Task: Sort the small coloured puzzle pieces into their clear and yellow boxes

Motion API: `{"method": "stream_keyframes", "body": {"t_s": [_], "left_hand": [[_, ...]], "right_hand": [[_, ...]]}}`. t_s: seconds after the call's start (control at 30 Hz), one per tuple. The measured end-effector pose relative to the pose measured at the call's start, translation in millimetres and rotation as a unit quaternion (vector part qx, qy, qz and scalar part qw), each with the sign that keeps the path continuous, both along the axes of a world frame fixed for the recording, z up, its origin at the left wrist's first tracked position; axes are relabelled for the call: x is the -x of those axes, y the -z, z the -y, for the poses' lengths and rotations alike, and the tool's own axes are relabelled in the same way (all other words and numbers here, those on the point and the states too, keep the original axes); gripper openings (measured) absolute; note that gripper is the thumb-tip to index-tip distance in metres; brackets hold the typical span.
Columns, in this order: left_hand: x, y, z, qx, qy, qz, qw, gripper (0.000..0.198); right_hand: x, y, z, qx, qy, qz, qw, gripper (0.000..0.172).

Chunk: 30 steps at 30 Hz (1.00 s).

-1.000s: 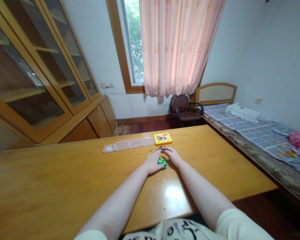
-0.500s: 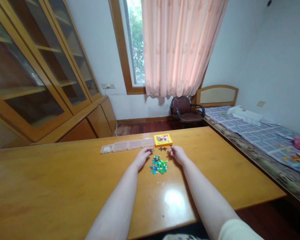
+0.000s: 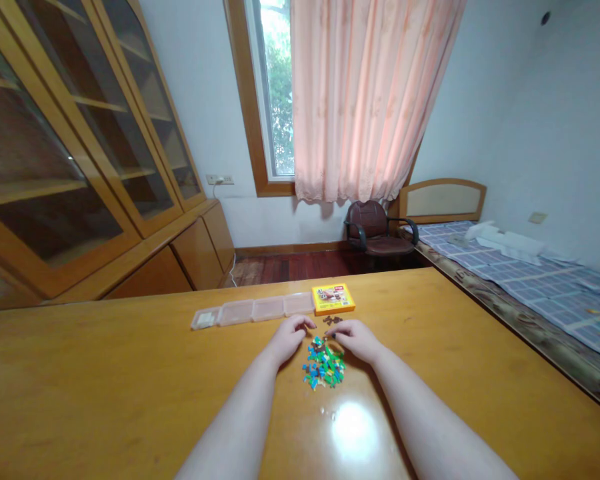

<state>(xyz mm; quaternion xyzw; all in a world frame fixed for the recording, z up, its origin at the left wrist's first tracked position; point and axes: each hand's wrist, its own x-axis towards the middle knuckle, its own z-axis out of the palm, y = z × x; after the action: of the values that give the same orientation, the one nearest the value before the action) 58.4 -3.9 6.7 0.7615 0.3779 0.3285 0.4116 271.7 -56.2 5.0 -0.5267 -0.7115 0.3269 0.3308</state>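
Observation:
A pile of small plastic pieces (image 3: 324, 365), mostly green and blue with some white, lies on the table between my hands. My left hand (image 3: 289, 340) rests at the pile's upper left, its fingers curved and apart from the thumb, with nothing visible in it. On the other side, my right hand (image 3: 359, 340) has its fingertips drawn together over the pile's top edge. A tiny dark spot shows at those fingertips, too small to name. Just beyond the hands is a small group of brown pieces (image 3: 333, 321).
A yellow box (image 3: 333, 299) with printed pictures lies behind the brown pieces. Clear plastic trays (image 3: 268, 309) stretch left from it in a row across the wooden table (image 3: 130, 387). Past the table stand an office chair (image 3: 375, 230) and a bed (image 3: 510, 260).
My right hand has moved left and nearer, from beside the brown pieces to the pile's top. The small dark thing at my left fingertips no longer shows. The view has tilted up slightly.

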Motion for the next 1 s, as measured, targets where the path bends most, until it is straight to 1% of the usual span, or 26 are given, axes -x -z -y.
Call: {"method": "stream_keyframes", "body": {"t_s": [0.1, 0.13, 0.2, 0.27, 0.33, 0.4, 0.47, 0.57, 0.67, 0.73, 0.87, 1.0], "left_hand": [[1, -1.5, 1, -0.060, 0.068, -0.061, 0.994, 0.037], [1, -1.7, 2, -0.071, 0.084, -0.076, 0.991, 0.039], [2, -1.6, 3, -0.086, 0.095, -0.099, 0.987, 0.043], [3, -0.9, 4, -0.102, 0.089, -0.121, 0.983, 0.046], [3, 0.3, 4, -0.119, 0.087, -0.146, 0.978, 0.045], [3, 1.2, 3, -0.136, 0.085, -0.170, 0.972, 0.042], [4, 1.1, 2, -0.148, 0.077, -0.184, 0.969, 0.039], [5, -0.9, 0, -0.145, 0.041, -0.187, 0.971, 0.035], [5, -3.2, 0, -0.138, -0.001, -0.178, 0.974, 0.037], [4, -4.0, 1, -0.140, 0.004, -0.166, 0.976, 0.037], [1, -5.1, 4, -0.132, 0.048, -0.153, 0.978, 0.034], [1, -8.2, 7, -0.142, 0.042, -0.137, 0.980, 0.039]], "right_hand": [[0, -5.5, 3, -0.008, -0.027, 0.071, 0.997, 0.027], [0, -7.1, 3, -0.014, -0.024, 0.089, 0.996, 0.026], [1, -9.7, 4, -0.025, -0.005, 0.117, 0.993, 0.026], [2, -11.8, 4, -0.035, 0.022, 0.128, 0.991, 0.030], [2, -13.3, 4, -0.050, 0.033, 0.123, 0.991, 0.031], [3, -14.3, 5, -0.054, 0.020, 0.115, 0.992, 0.032], [4, -14.8, 6, -0.040, -0.006, 0.118, 0.992, 0.033], [5, -15.1, 7, -0.029, -0.015, 0.144, 0.989, 0.035], [5, -15.5, 7, -0.051, 0.013, 0.161, 0.986, 0.035], [5, -15.8, 7, -0.064, 0.018, 0.162, 0.984, 0.034], [5, -15.9, 8, -0.055, -0.012, 0.180, 0.982, 0.036], [5, -14.5, 6, -0.064, 0.036, 0.184, 0.980, 0.032]]}}
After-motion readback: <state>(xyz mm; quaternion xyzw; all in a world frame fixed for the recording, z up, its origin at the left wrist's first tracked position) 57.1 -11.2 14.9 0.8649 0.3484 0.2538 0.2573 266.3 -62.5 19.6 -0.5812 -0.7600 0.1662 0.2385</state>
